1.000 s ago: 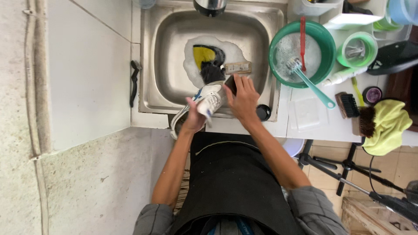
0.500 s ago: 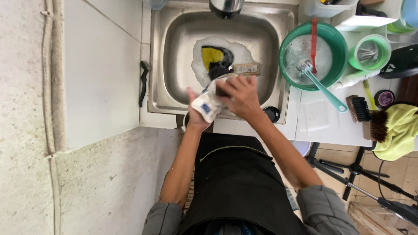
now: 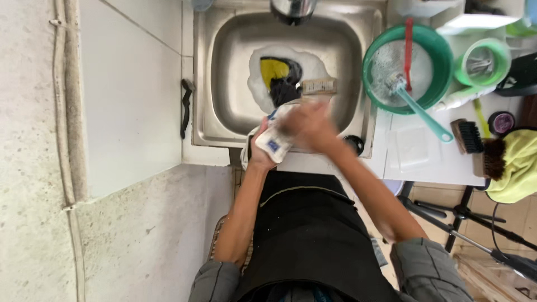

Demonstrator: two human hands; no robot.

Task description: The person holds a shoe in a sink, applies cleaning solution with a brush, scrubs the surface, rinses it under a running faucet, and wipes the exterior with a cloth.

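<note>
White shoe [image 3: 275, 142] held over the sink's [image 3: 224, 67] front edge.

I see my left hand [image 3: 258, 158] gripping the shoe from below; my right hand [image 3: 307, 127], blurred, presses on top, fingers curled over it. Suds and a yellow sponge [image 3: 274, 70] lie behind; a green basin [image 3: 442, 53] sits right.

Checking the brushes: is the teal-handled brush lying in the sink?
No, the teal-handled brush rests in the green basin beside the sink.
</note>
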